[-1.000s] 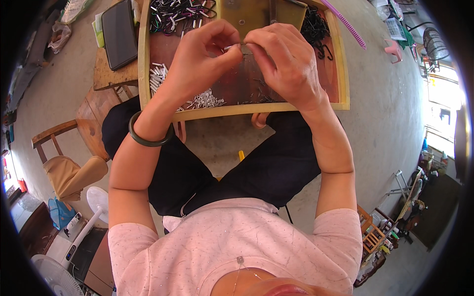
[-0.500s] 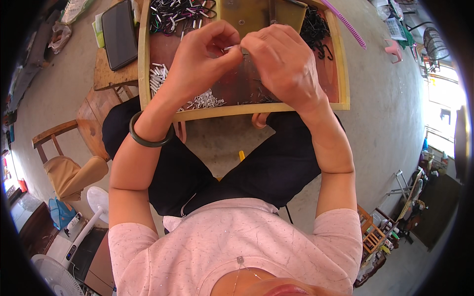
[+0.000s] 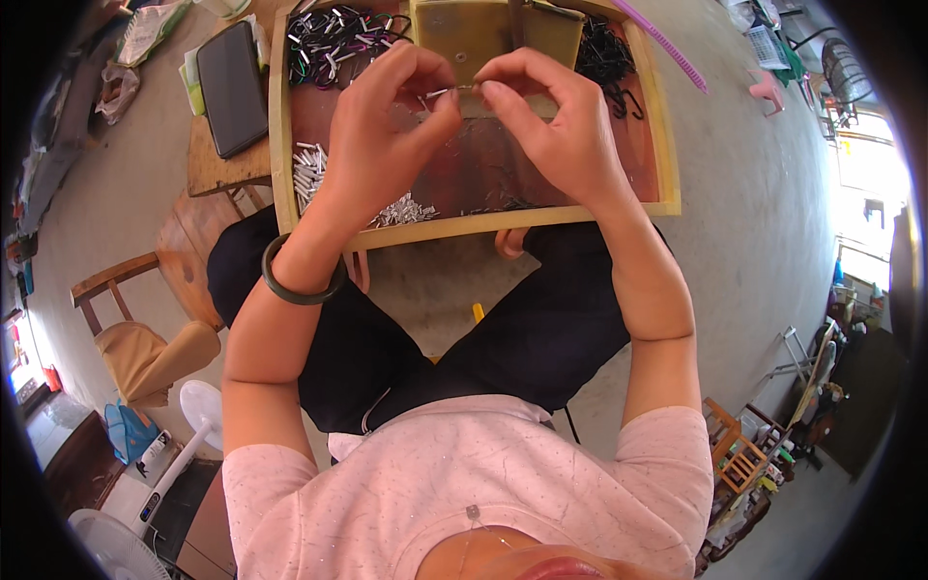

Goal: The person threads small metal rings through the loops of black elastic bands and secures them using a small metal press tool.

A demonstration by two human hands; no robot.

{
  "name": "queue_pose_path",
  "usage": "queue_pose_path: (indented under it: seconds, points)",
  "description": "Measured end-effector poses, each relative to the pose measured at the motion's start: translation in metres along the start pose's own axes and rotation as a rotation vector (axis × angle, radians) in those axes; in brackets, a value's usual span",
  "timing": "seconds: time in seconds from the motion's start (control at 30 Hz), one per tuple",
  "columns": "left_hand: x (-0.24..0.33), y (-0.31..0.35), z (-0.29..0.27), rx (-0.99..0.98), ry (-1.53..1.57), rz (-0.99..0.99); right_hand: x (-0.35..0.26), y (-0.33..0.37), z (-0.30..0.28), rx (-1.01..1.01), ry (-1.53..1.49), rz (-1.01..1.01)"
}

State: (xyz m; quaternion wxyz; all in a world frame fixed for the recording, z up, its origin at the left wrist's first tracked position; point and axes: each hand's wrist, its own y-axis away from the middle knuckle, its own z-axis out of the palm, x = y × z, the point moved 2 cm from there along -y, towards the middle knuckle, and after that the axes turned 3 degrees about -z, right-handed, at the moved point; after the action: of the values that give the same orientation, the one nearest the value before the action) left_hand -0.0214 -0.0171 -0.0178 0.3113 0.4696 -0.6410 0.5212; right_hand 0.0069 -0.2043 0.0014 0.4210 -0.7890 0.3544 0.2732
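Over the wooden tray [image 3: 464,230], my left hand [image 3: 382,140] pinches a thin silver metal piece [image 3: 438,94] between thumb and forefinger. Facing it, my right hand [image 3: 561,130] is closed in a pinch at the other end of that small piece, its fingertips almost meeting the left ones. What exactly the right fingertips grip is too small to make out. Below the left wrist lie loose silver tubes [image 3: 308,172] and a heap of smaller silver bits [image 3: 404,210]. Dark cord-like loops with silver and coloured parts [image 3: 338,37] fill the far left corner; black hooks [image 3: 619,97] lie far right.
A yellowish plate or block [image 3: 459,29] with a dark upright bar stands at the tray's far side. Left of the tray, a dark phone [image 3: 232,92] rests on a wooden stool [image 3: 227,166]. A pinkish-purple ribbed strip [image 3: 667,43] crosses the tray's right edge.
My right hand has turned, so its thumb and forefinger now show. The fingertips of both hands have drawn slightly apart, leaving the thin piece visible between them.
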Motion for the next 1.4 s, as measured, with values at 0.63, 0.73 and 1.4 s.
queue_pose_path:
  seconds: [0.63, 0.73, 1.4]
  points:
    - [0.014, -0.002, -0.001, -0.011, -0.202, 0.228, 0.009, 0.003, 0.005, -0.102, -0.351, 0.376]
    - [0.016, 0.0, -0.002, 0.028, -0.229, 0.31, 0.005, 0.002, 0.005, -0.112, -0.396, 0.403]
    - [0.016, -0.002, -0.008, -0.104, -0.399, 0.261, 0.014, 0.002, 0.008, -0.191, -0.447, 0.446]
